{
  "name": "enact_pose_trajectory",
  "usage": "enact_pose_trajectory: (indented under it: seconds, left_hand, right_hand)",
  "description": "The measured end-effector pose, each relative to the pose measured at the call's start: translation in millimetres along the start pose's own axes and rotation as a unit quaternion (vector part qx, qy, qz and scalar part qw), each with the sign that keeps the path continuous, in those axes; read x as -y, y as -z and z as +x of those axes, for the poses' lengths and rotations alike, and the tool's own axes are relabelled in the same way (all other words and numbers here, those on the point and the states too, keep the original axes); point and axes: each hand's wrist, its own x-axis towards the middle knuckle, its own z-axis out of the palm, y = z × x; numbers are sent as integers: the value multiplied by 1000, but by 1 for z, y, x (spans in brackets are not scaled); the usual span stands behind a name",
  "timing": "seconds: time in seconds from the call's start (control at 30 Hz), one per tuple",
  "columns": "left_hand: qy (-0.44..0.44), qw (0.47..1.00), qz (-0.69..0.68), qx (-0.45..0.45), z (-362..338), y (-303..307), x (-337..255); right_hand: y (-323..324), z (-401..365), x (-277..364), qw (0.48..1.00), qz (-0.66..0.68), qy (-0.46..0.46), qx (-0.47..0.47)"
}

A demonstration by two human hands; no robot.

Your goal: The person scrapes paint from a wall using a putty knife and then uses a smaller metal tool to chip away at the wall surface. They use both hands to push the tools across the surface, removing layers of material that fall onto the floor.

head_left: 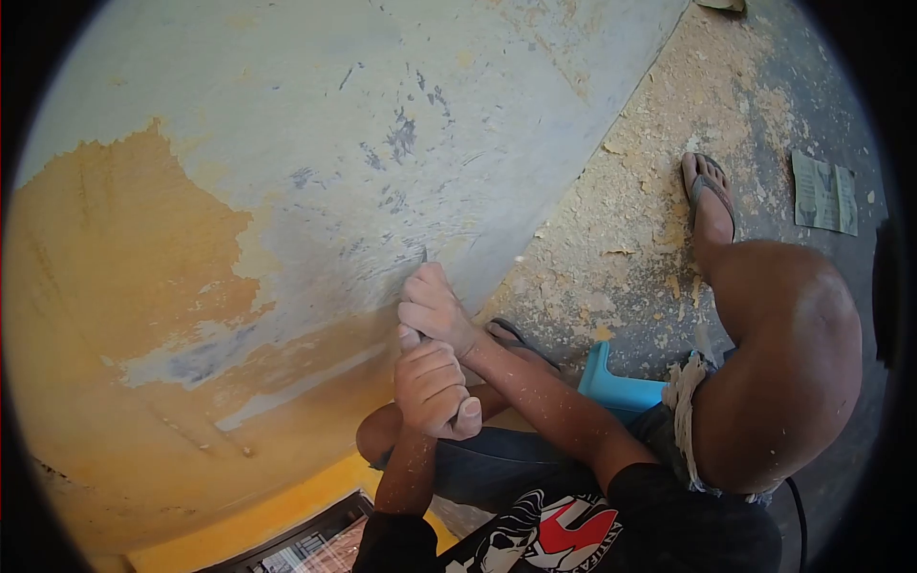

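Note:
My right hand [436, 306] is closed in a fist close to the wall [363, 239]. Out of its top pokes the thin dark tip of a scraper [425, 256], touching or nearly touching the wall; the rest of the tool is hidden in my fists. Just below, my left hand [435, 387] is closed around the lower part of the same tool, its thumb pointing to the side. Around the tip the wall is pale grey with dark scratches and bare patches. Ragged yellow-orange paint [143, 229] covers the wall to the left.
Paint flakes [611, 258] litter the dark floor along the wall's foot. A light-blue plastic stool [621, 390] is beneath me. My sandalled foot [709, 191] rests on the flakes, near a flat printed paper [824, 193]. A dark framed object [310, 544] lies at lower left; a black cable [800, 516] runs at lower right.

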Motion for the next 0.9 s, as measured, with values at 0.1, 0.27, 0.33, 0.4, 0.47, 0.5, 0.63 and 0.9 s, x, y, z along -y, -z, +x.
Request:
enact_pose_trajectory:
  seconds: [0.1, 0.27, 0.33, 0.4, 0.47, 0.5, 0.63, 0.9]
  left_hand:
    - [-33, 999, 7, -4, -11, -21, 4]
    - [-5, 996, -56, -75, -12, 4, -3]
    - [-9, 997, -57, -50, -14, 8, -4]
    - [-28, 999, -25, 23, -14, 10, 8]
    - [-9, 999, -3, -43, -12, 10, 1]
    - [17, 994, 21, -105, -14, 12, -6]
    - [11, 984, -25, -178, -25, 19, -9]
    - [-8, 983, -25, -180, -36, 8, 21]
  right_hand:
    - [6, -3, -8, 999, -11, 34, 27]
    - [-7, 3, 7, 998, -44, 15, 31]
    - [-3, 8, 7, 997, -45, 38, 44]
    - [-7, 3, 5, 998, -42, 38, 37]
    - [-7, 7, 8, 998, -44, 42, 32]
    - [-12, 4, 18, 998, -40, 34, 30]
    - [-24, 4, 3, 997, -66, 13, 28]
    - [-16, 8, 1, 996, -78, 12, 42]
